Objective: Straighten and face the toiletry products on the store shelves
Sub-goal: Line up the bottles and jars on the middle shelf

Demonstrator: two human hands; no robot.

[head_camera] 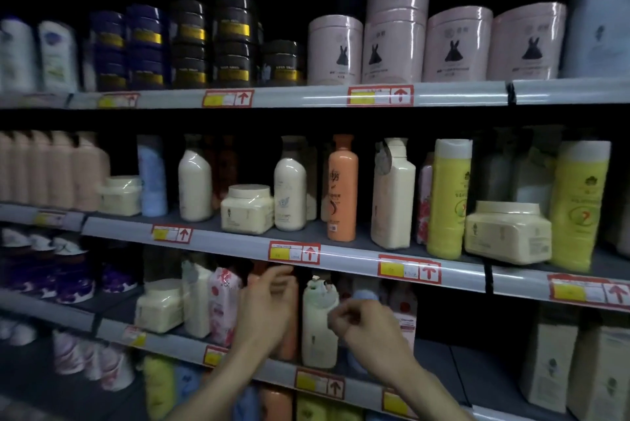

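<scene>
Here, on the third shelf down, my left hand (267,301) is spread open against the tall orange plastic bottle (289,328), left of the cream plastic pump bottle (318,325). Right of it, my right hand (361,325) curls loosely, holding nothing. The cream bottle looks full, heavy and slick; I'd grip its waist.

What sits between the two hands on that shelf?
In the head view, a cream pump bottle stands between the left hand and right hand.
</scene>
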